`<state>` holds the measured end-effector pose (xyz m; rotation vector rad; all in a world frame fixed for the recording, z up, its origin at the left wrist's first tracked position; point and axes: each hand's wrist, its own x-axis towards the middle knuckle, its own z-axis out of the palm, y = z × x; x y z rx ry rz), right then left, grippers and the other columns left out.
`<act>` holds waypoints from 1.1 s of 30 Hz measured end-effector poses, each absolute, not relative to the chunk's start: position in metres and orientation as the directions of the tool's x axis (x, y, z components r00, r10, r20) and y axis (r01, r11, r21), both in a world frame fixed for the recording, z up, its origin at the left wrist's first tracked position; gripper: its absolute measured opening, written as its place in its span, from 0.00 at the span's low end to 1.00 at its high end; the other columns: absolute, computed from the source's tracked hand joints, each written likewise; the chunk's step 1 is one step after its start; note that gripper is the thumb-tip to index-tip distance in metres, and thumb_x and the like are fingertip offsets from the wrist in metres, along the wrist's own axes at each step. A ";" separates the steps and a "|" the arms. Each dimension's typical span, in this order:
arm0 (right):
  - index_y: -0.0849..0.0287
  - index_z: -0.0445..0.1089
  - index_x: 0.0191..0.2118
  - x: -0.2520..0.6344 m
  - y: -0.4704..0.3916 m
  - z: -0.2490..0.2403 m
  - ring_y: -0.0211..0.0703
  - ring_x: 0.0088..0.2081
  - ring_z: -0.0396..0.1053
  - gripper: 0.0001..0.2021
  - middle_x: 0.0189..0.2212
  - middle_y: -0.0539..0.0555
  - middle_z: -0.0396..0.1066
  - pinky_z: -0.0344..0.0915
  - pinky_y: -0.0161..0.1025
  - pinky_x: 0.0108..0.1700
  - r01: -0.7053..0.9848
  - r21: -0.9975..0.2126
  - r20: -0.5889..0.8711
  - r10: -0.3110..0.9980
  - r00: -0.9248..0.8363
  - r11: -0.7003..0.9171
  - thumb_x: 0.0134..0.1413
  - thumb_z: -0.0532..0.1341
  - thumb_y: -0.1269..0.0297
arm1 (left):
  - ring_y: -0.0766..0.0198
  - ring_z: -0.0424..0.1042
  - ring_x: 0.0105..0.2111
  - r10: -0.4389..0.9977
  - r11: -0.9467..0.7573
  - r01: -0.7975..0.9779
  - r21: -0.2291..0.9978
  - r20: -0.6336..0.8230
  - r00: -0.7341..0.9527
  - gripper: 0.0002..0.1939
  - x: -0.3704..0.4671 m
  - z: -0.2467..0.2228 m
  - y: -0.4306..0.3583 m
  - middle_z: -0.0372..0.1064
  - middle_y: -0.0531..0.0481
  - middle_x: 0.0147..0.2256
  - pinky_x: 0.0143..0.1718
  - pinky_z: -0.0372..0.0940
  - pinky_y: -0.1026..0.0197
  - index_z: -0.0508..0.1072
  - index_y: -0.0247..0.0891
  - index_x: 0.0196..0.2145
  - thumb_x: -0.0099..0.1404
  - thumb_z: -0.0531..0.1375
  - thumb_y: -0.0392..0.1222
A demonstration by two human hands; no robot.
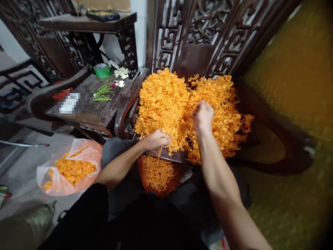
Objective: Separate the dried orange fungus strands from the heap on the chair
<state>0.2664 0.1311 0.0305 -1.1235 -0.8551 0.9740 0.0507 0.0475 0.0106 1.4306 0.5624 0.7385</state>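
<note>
Two large heaps of orange artificial flower sprigs lie side by side on a dark carved wooden chair: the left heap [161,97] and the right heap [221,104]. My left hand [157,139] is closed around an orange flower sprig [170,121] at the near edge of the left heap, its thin stems poking out below the fist. Over the gap between the heaps, my right hand [205,116] is closed with curled fingers; whatever it may grip is hidden. Below the seat edge, between my legs, a reddish container holds loose orange stems [157,173].
Left of the heaps, a wooden seat [88,111] carries green tape [102,70], green stems [102,92] and white flowers [121,72]. A plastic bag [43,175] with orange pieces is on the floor. Carved chair backs [199,59] rise behind the heaps.
</note>
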 end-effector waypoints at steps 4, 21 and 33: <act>0.55 0.54 0.28 0.295 0.133 0.040 0.30 0.20 0.55 0.16 0.30 0.49 0.71 0.44 0.28 0.17 -0.321 -0.947 -0.083 0.964 0.254 0.003 0.45 0.64 0.59 | 0.71 0.47 0.21 0.731 -0.154 0.012 0.988 0.105 0.674 0.20 0.047 0.010 0.047 0.47 0.58 0.18 0.25 0.45 0.60 0.54 0.40 0.18 0.63 0.58 0.45; 0.56 0.76 0.54 0.217 0.054 0.072 0.40 0.28 0.58 0.25 0.26 0.47 0.59 0.58 0.41 0.31 0.578 -0.615 0.526 0.825 -0.206 0.537 0.57 0.67 0.46 | 0.68 0.55 0.19 0.909 -0.300 0.544 0.783 0.062 0.412 0.19 0.043 0.006 0.065 0.54 0.55 0.15 0.24 0.47 0.60 0.66 0.38 0.17 0.63 0.58 0.46; 0.52 0.56 0.25 0.206 0.093 0.093 0.41 0.23 0.54 0.26 0.21 0.47 0.52 0.52 0.40 0.28 0.547 -0.736 0.650 0.644 0.405 0.399 0.68 0.50 0.38 | 0.68 0.54 0.20 0.915 -0.392 0.546 0.741 0.250 0.317 0.19 0.054 0.010 0.062 0.59 0.52 0.17 0.27 0.46 0.59 0.72 0.35 0.20 0.65 0.55 0.44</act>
